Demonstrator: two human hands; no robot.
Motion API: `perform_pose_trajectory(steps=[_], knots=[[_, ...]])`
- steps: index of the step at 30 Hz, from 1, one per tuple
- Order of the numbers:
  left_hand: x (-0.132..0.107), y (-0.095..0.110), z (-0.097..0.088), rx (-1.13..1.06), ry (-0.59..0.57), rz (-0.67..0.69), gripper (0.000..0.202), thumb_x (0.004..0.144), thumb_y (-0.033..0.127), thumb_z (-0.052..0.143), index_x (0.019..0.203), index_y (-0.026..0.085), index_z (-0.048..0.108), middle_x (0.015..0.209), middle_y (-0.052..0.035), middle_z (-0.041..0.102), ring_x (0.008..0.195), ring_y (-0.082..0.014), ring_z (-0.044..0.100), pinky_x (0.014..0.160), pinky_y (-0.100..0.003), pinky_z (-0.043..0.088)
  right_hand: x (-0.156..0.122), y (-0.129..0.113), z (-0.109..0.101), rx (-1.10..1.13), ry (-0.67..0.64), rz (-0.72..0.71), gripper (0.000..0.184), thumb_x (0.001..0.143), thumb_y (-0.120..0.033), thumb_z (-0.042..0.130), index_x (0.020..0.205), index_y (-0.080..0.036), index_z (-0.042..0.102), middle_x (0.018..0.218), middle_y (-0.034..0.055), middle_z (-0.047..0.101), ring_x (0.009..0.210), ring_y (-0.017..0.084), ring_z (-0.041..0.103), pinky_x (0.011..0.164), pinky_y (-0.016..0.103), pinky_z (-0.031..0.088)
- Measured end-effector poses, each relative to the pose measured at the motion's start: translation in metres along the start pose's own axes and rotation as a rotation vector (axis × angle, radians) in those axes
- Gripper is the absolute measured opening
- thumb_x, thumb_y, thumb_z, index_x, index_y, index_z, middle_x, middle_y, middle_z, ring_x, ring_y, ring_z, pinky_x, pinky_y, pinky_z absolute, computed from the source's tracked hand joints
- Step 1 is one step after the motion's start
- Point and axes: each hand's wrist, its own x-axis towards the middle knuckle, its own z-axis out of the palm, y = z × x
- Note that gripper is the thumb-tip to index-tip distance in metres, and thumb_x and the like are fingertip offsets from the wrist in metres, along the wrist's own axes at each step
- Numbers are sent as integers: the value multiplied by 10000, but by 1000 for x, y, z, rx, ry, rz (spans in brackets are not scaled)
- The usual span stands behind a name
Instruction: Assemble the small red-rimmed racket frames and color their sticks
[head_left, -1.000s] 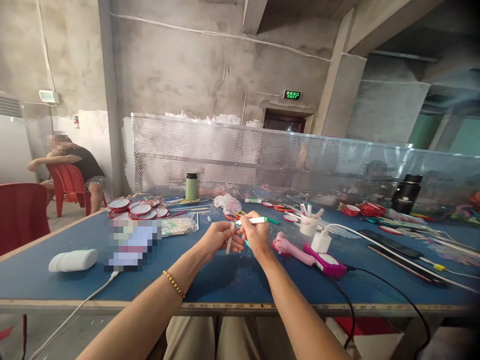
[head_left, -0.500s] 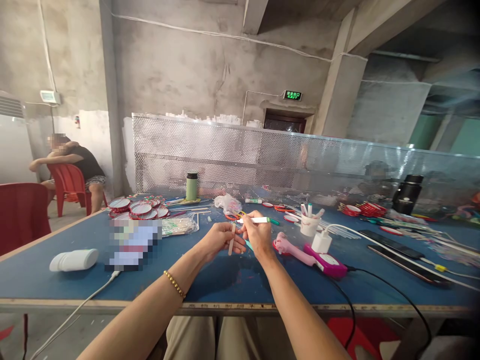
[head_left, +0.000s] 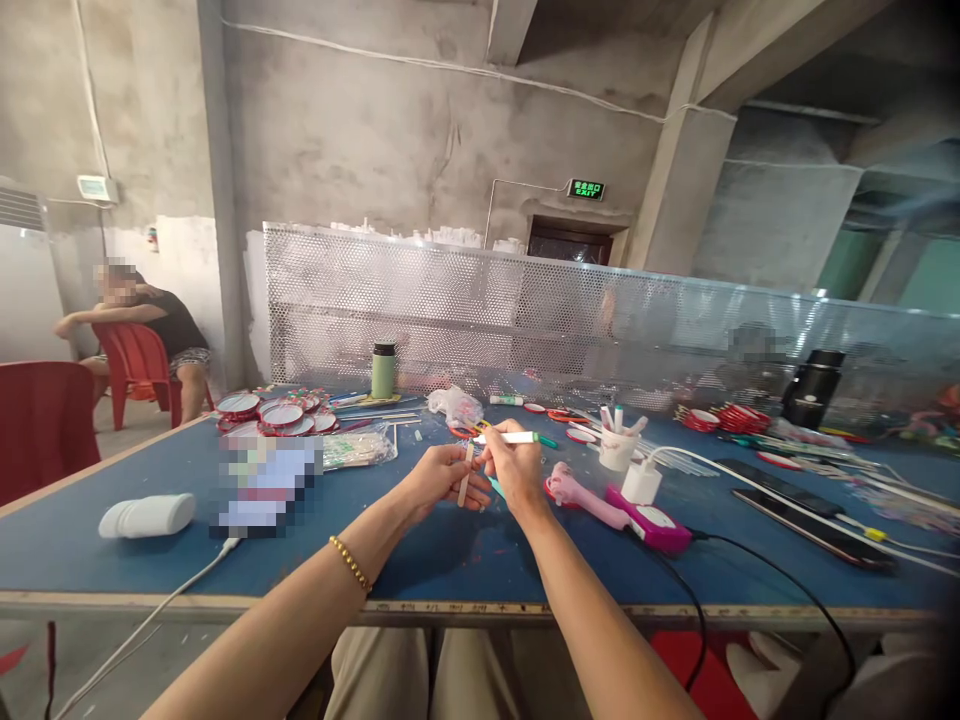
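Between the thumb and fingers of my left hand [head_left: 442, 476] is a flat wooden stick [head_left: 465, 480], held upright above the table. My right hand [head_left: 514, 468] grips a white marker [head_left: 514, 438] with a green end pointing right. The marker's tip is close to the stick's upper end; whether they touch I cannot tell. Just right of my right hand lies a pink handheld tool [head_left: 581, 498]. A clear bag of wooden sticks [head_left: 356, 450] lies left of my hands.
Red-rimmed round discs [head_left: 281, 414] are piled at the back left. Nearby stand a green bottle [head_left: 383, 371] and a white cup of markers [head_left: 619, 448]. A white charger [head_left: 642, 483], dark phones [head_left: 810, 525] and a black flask [head_left: 814, 390] are at right. A person [head_left: 161, 315] sits far left.
The stick in my left hand has tilted slightly. Both hands stay in nearly the same place, with the marker still at the stick's upper end.
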Motion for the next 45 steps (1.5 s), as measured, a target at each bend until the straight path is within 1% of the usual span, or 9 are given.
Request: perform_pose_trajectory(steps=[6, 12, 18, 27, 37, 45], knots=[[1, -3, 1, -12, -29, 26, 285, 810, 378, 698, 871, 129, 575, 740, -95, 717, 669, -212, 724, 671, -332, 584, 0, -1, 0, -15, -21, -18, 193, 808, -344, 567, 677, -210, 521, 460, -61, 542, 334, 85, 459, 368, 196, 356], [2, -3, 1, -4, -49, 52, 378, 755, 463, 736, 838, 136, 565, 733, -92, 719, 682, -220, 725, 697, -356, 585, 2, 6, 0, -25, -29, -42, 193, 810, -342, 570, 679, -206, 528, 470, -56, 545, 338, 85, 461, 370, 194, 351], [1, -3, 1, 22, -43, 54, 358, 758, 459, 722, 837, 150, 558, 716, -78, 717, 682, -223, 726, 710, -367, 581, 2, 7, -1, -37, -31, -38, 184, 807, -336, 568, 679, -209, 530, 474, -59, 545, 342, 84, 461, 372, 193, 351], [1, -2, 1, 35, -46, 59, 383, 754, 481, 721, 844, 148, 556, 718, -76, 709, 690, -237, 725, 729, -401, 573, 0, 4, -1, -40, -45, -32, 161, 798, -305, 559, 674, -206, 529, 468, -57, 543, 339, 86, 459, 373, 199, 351], [1, -2, 2, 52, -47, 64, 411, 738, 519, 719, 824, 156, 545, 697, -68, 708, 685, -236, 723, 715, -394, 575, 1, 5, 0, -53, -52, -30, 166, 801, -319, 562, 680, -209, 532, 465, -58, 546, 341, 93, 472, 373, 204, 355], [1, -3, 1, 50, -50, 67, 401, 732, 511, 725, 813, 161, 548, 699, -74, 711, 699, -246, 727, 712, -395, 576, 1, 4, -1, -70, -52, -35, 165, 796, -321, 560, 678, -209, 538, 457, -57, 539, 343, 94, 466, 378, 205, 354]])
